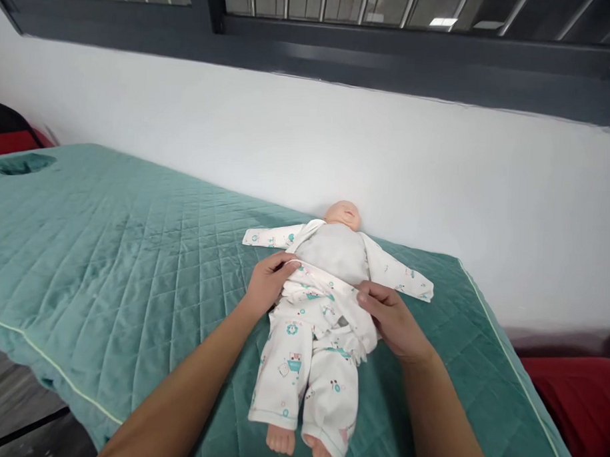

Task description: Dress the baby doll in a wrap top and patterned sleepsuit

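Observation:
A baby doll (344, 214) lies on its back, head toward the wall and bare feet toward me. It wears white printed pants (287, 351) and a white printed top (396, 268) that is spread open, with both sleeves stretched out sideways. Its pale grey torso (333, 251) shows between the top's sides. At the waist's left side, my left hand (272, 279) pinches the edge of the printed cloth. My right hand (392, 319) pinches the same waist edge on the right. Between them the waistband (328, 278) runs across the belly.
Under the doll is a bed with a green quilted cover (148, 270), which has a round hole (23, 164) at the far left. A white wall (238, 126) borders its back, below a dark window frame (341, 53). Red fabric (574, 398) is at the right.

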The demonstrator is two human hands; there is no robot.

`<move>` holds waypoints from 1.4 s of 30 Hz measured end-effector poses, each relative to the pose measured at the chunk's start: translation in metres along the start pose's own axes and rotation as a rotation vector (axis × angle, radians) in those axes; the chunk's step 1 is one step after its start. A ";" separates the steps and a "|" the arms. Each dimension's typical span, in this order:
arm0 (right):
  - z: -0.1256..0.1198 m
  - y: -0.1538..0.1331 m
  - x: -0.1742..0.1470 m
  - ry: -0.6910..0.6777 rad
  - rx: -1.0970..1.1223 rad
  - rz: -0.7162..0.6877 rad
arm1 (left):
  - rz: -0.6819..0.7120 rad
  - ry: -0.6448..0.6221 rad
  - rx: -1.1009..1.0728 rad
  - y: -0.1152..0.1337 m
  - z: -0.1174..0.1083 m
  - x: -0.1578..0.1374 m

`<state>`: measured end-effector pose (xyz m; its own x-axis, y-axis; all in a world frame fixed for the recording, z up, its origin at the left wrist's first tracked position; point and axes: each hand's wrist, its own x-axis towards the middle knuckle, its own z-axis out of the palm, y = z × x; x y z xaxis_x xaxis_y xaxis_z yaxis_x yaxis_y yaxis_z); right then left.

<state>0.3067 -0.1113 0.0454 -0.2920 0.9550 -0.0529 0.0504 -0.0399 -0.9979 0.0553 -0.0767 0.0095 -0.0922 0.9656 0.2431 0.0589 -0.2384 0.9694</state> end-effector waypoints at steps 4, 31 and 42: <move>-0.015 0.010 0.002 0.093 0.027 0.032 | -0.114 0.032 -0.084 -0.012 -0.001 0.003; 0.011 0.034 0.025 0.382 -0.009 -0.253 | 0.312 -0.067 0.244 -0.018 0.010 0.009; 0.010 0.031 0.027 0.384 0.077 -0.178 | -0.202 0.119 -0.176 -0.030 0.006 0.025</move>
<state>0.2905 -0.0896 0.0126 0.0874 0.9885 0.1232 -0.0445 0.1274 -0.9909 0.0571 -0.0444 -0.0131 -0.2010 0.9789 0.0365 -0.1446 -0.0665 0.9872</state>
